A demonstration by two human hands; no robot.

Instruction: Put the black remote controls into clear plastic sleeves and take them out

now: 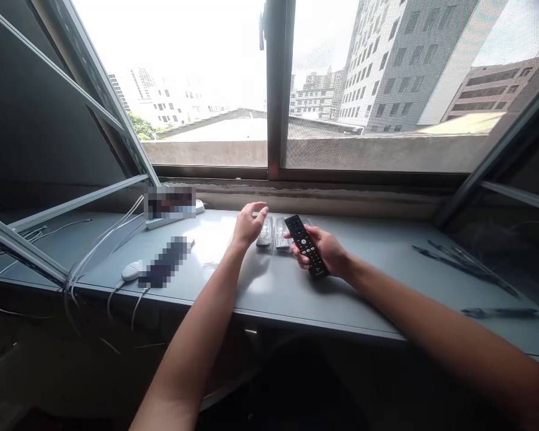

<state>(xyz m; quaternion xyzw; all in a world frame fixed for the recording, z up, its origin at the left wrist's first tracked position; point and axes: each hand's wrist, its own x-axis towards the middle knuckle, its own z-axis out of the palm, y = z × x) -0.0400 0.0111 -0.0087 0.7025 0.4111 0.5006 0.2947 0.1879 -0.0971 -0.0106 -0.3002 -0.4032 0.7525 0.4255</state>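
Note:
A black remote control [311, 246] with rows of buttons lies in my right hand [326, 248], its button face turned up and tilted toward me. The fingers wrap around it above the grey table. My left hand [250, 223] hovers to the left of it, fingers partly bent and apart, with nothing visible in them. Just beyond and beside my left hand, a clear plastic packet [264, 233] with a dark item inside lies on the table. A second clear packet [282, 234] sits between the hands, partly hidden behind the remote control and my right fingers.
To the left are a white round charger [130, 272] with cables, a blurred-out flat device [168, 263] and a white box-like item [170, 209]. Several dark pens [467, 266] lie at the right, with another pen [500, 312] nearer. Metal frame bars [87, 194] slant at both sides.

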